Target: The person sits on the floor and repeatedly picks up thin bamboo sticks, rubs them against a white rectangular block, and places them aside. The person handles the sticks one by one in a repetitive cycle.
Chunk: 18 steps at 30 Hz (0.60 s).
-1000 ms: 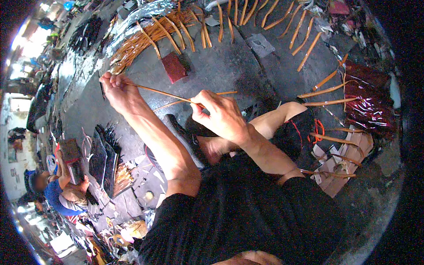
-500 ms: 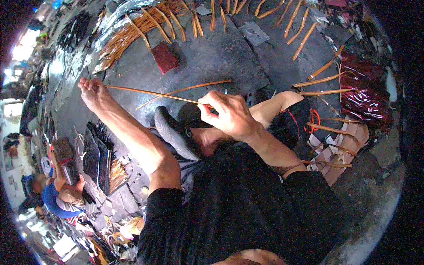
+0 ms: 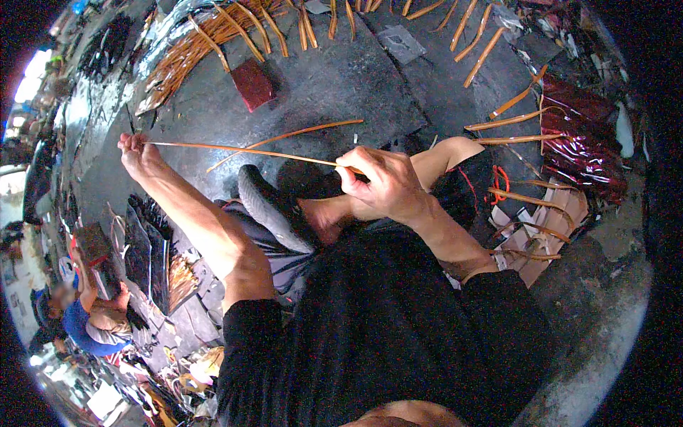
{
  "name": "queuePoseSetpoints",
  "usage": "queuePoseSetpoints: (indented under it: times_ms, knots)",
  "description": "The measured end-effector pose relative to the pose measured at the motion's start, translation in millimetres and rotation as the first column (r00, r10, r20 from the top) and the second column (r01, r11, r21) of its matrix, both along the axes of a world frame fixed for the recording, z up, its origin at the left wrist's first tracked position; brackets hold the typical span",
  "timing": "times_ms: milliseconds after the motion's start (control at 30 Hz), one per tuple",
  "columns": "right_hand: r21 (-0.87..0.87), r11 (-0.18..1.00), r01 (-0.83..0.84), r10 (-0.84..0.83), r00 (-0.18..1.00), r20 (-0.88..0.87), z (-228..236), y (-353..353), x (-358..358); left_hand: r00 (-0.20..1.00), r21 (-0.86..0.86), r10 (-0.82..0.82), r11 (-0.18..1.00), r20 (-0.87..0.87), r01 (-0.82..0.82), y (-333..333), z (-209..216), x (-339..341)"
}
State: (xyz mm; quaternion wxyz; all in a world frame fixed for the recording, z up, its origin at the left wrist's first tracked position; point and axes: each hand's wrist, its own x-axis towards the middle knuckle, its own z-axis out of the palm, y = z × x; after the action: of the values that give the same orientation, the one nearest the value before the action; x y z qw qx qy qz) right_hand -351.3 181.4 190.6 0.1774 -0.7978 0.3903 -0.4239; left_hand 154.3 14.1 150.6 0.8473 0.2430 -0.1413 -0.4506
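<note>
A thin, shiny orange-brown strip (image 3: pixel 249 150) stretches nearly straight between my two hands. Its far-left end is pinched in my left hand (image 3: pixel 140 155), with that arm reaching out. Closer to my body, my right hand (image 3: pixel 384 181) is closed on the other end, thumb against the curled fingers; the tip inside is hidden. Just beyond lies a second, slightly curved brown strip (image 3: pixel 320 128) on the dark floor, partly crossed by the held one in view. My dark shoe (image 3: pixel 267 206) is below the strip.
Many similar brown strips (image 3: pixel 484 57) are laid out in an arc across the far side and right. A bundle of strips (image 3: pixel 185 60) and a dark red piece (image 3: pixel 254 85) lie far left. At right are dark red glossy sheets (image 3: pixel 583 142). Another person (image 3: pixel 96 320) sits at left.
My right hand has shifted to the right, away from my left hand, so a longer stretch of strip shows between them. The whole view has drifted slightly left.
</note>
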Motion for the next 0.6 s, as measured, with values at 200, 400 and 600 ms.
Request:
queuePoseSetpoints:
  times_ms: [200,400,600]
  knots:
    - [0.004,0.999,0.042,-0.042,0.999,0.011,-4.7,5.0,-5.3,0.995,0.112,0.075,0.991,-0.07,-0.067,-9.8,-9.5,-5.8]
    - [0.052,0.998,0.037,-0.034,0.998,-0.055,-14.7,7.4,-15.6,0.995,0.106,0.053,0.993,-0.083,-0.044,-4.6,-37.9,6.9]
    - [0.125,0.991,0.044,-0.034,0.996,-0.081,-25.4,7.6,-25.4,0.987,0.091,-0.061,0.993,-0.148,0.075,2.0,-69.3,24.5]
